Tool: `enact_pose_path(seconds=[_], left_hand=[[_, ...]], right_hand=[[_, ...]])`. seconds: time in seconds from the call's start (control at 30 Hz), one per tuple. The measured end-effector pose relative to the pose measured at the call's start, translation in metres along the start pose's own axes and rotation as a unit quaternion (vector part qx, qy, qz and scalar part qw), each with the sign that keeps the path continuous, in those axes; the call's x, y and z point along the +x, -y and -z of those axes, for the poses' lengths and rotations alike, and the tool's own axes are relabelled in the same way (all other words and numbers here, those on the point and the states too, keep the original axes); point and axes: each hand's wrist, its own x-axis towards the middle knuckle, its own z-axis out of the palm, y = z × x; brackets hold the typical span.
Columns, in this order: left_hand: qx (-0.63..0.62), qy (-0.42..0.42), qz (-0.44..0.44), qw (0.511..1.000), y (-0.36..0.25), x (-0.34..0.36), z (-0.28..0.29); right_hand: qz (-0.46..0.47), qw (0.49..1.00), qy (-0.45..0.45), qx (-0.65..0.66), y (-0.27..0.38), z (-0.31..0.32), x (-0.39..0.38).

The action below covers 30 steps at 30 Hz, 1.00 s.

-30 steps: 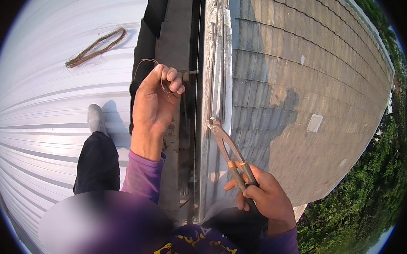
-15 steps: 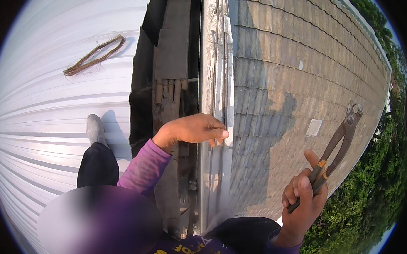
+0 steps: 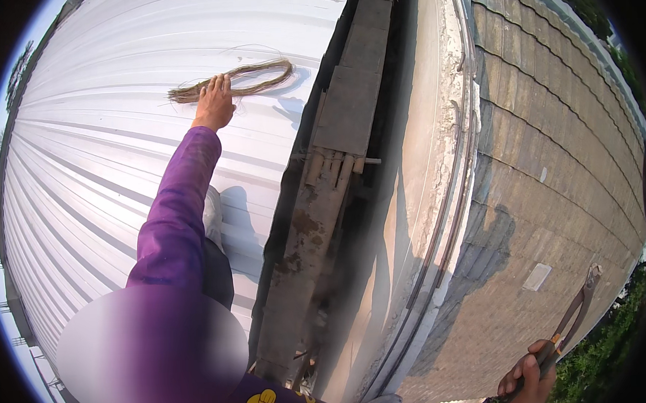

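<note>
A looped bundle of thin brown wire (image 3: pixel 267 74) lies on the white metal roof at the upper left. My left hand (image 3: pixel 216 104), its purple-sleeved arm stretched forward, rests over the near part of this bundle. Its fingers reach across the strands and look extended rather than wrapped round them. Low at the right edge, my right hand (image 3: pixel 530 376) is closed round the handles of long pincers (image 3: pixel 578 307). Their rusty metal jaws point up and away over the tiled roof. Part of the right hand is cut off by the picture's lower edge.
White ribbed metal roofing (image 3: pixel 120 167) spreads across the left. A deep gap with a grey beam (image 3: pixel 348 107) separates it from a concrete ledge carrying thin steel rods (image 3: pixel 447 232). Weathered roof tiles (image 3: pixel 543 134) slope on the right, with a pale flat piece (image 3: pixel 537 277) on them.
My left hand has moved from above the ledge, leftward and forward, onto the wire bundle. The view has swung left. My right hand still holds the pincers, now lower in view.
</note>
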Motion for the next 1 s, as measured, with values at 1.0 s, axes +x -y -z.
enact_pose_path(seconds=[1.0], left_hand=[[-0.135,-0.146,-0.196,0.960,-0.009,-0.065,-0.038]], right_hand=[[0.002,0.997,-0.041,-0.071,-0.010,-0.015,0.000]])
